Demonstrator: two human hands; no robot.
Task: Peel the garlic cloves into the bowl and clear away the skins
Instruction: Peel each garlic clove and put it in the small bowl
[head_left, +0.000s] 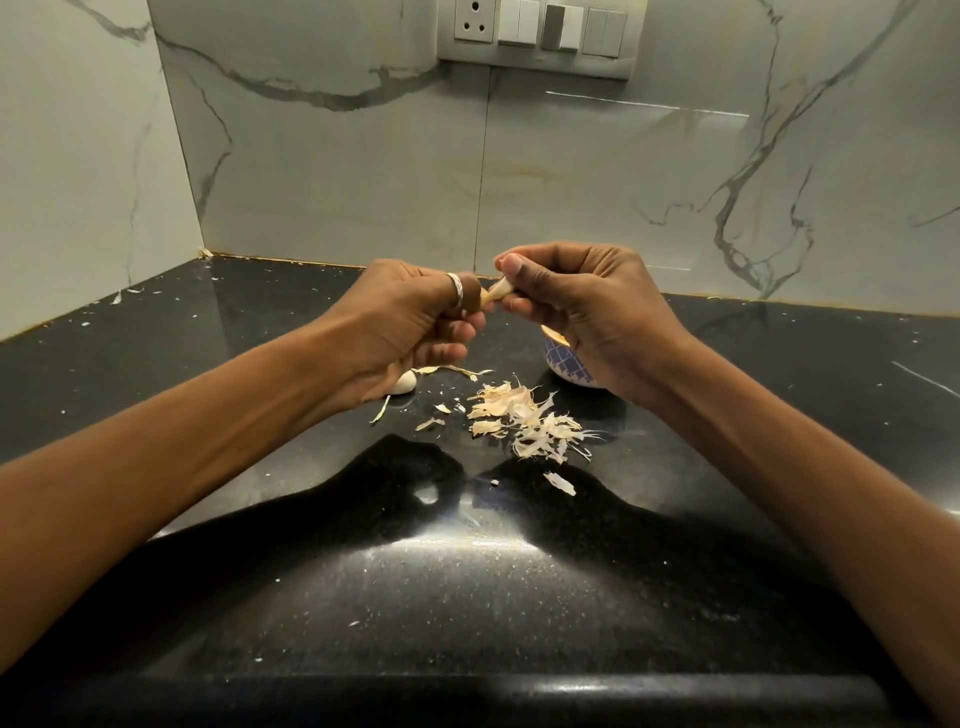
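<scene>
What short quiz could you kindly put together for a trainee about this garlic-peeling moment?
1. True or false: the bowl stands on the countertop, partly hidden by the right hand.
2. Where does the pile of skins lie? A: in the bowl. B: on the countertop, nearer the person than the hands. C: on a plate.
3. Fill in: the fingers of the left hand and the right hand together pinch one garlic ___.

Key: 1 true. 2 B. 3 clove.
</scene>
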